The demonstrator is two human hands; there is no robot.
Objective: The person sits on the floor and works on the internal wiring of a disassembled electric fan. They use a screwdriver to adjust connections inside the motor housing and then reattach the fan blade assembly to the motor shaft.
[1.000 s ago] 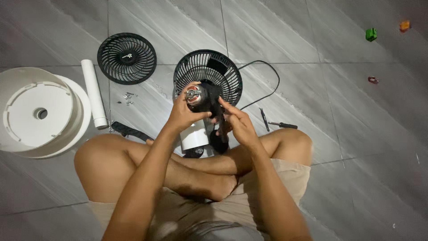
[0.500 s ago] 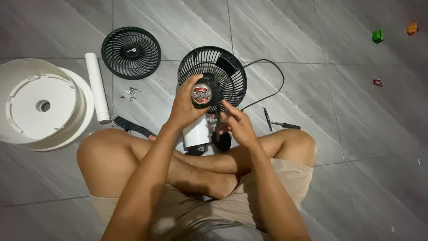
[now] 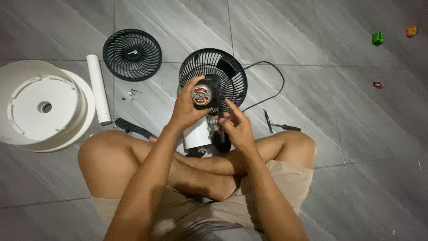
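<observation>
- A large round white fan base (image 3: 40,107) lies on the grey tiled floor (image 3: 347,178), well to the left of the left hand.
- A black fan grille (image 3: 213,73) with the motor housing stands just beyond both hands; its black cord (image 3: 274,76) loops away to the right.
- A second, loose black grille (image 3: 132,54) lies flat up and to the left of the left hand.
- A white tube (image 3: 98,89) lies between the base and the left hand.
- The left hand (image 3: 187,109) is wrapped around the fan motor (image 3: 203,96), fingers closed on it, its copper windings facing up.
- The right hand (image 3: 236,127) sits just right of the motor, fingers partly curled; whether it grips anything cannot be told.
- A white cylinder part (image 3: 196,134) shows just below the left hand.
- A screwdriver (image 3: 285,127) lies right of the right hand.
- Small screws (image 3: 132,93) lie scattered left of the left hand.
</observation>
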